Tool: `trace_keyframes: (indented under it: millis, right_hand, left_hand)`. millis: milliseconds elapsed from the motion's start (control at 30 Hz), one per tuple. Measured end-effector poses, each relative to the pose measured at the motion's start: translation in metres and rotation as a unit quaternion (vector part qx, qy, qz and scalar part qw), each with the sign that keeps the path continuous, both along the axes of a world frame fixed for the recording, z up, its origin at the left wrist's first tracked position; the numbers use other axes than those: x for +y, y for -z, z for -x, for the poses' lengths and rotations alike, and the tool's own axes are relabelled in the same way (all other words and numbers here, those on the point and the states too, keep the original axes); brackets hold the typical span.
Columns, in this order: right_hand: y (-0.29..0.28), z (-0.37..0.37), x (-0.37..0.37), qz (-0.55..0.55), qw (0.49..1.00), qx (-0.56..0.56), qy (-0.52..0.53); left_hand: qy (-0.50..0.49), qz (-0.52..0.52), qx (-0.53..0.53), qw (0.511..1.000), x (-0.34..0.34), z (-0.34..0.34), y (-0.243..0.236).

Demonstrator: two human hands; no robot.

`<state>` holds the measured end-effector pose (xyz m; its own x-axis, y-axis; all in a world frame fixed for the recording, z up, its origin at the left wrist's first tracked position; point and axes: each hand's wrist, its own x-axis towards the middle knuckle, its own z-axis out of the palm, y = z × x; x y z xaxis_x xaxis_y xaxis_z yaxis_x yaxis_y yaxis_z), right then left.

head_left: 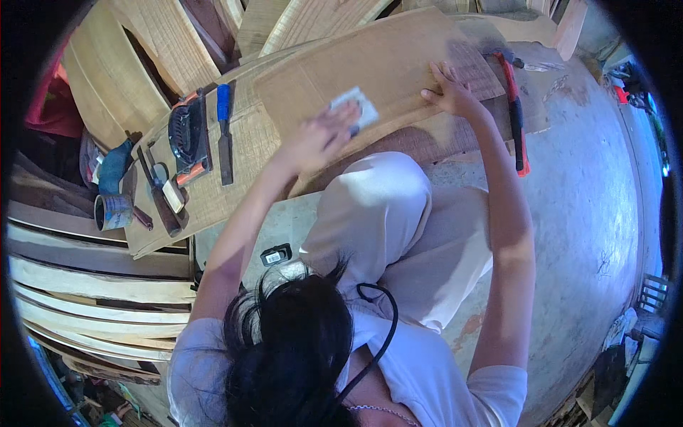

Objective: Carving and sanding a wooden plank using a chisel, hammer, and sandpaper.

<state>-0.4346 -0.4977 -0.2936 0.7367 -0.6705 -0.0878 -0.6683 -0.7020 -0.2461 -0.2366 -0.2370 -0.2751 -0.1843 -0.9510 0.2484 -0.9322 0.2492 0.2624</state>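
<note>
My left hand [320, 139], slightly smeared by motion, presses a white folded pad [358, 107] onto a wide brown wooden board [334, 71]. Whether the pad is paper or cloth I cannot tell. On the board's right part my right hand [452, 91] lies open, fingers spread, holding nothing. The board rests on a larger sheet of wood or cardboard [245, 199]. To the right of my right hand lies a hammer [514, 107] with a red and black handle. Left of the board is a blue-handled chisel [225, 135].
A black and orange tool [188, 139], a slim dark tool [162, 196] and a tin can [114, 212] lie at the left. Wooden planks [92, 281] are stacked there, with more boards [167, 43] behind. A small black object [276, 254] sits on the floor [580, 192].
</note>
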Motion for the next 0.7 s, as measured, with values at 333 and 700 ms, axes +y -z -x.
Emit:
trace_keyframes:
  millis: [333,700]
  right_hand:
    - [0.0,-0.008,0.017,0.031,0.999,-0.027,-0.007]
    - [-0.038,0.02,0.093,0.112,0.991,0.051,0.056]
  left_hand:
    - [-0.226,0.002,0.056,0.973,-0.013,-0.101,0.0]
    - [-0.194,-0.118,0.065,0.972,0.059,0.008,-0.027]
